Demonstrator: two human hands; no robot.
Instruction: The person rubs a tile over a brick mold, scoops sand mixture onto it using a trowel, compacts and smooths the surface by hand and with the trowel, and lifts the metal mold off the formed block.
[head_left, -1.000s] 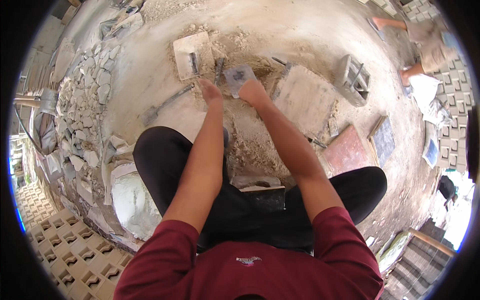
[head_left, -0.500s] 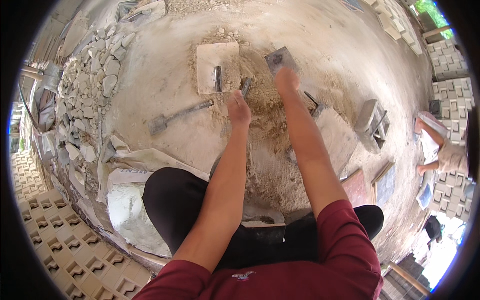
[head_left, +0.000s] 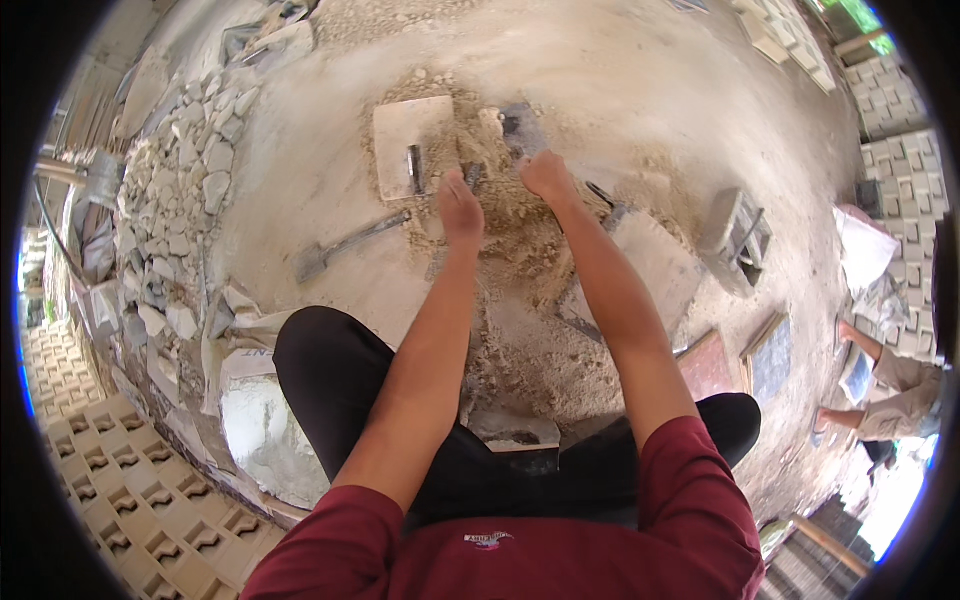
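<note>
My right hand [head_left: 547, 176] is closed on the near edge of a flat, squarish dark metal plate [head_left: 530, 121], which lies over loose sandy mortar [head_left: 505, 205]. Dark and pale patches show on the plate. To its left my left hand [head_left: 460, 208] is held low over the mortar, fingers stretched forward and together. A short dark tool handle [head_left: 475, 173] lies beside its fingertips, apart from the fingers as far as I can see. Left of that hand, a pale square board [head_left: 393, 125] carries a dark bar-shaped handle [head_left: 415, 170].
A flat-bladed tool [head_left: 340, 246] lies at left, before a heap of broken stone [head_left: 180, 170]. At right are a pale slab [head_left: 640, 275], a concrete block mould [head_left: 735, 240] and two framed panels [head_left: 768, 358]. Another person's leg [head_left: 862, 340] shows at far right. Patterned blocks [head_left: 130, 470] stand lower left.
My right hand and the metal plate have moved left, closer to my left hand. The whole view has shifted slightly. The other person at the far right has changed position.
</note>
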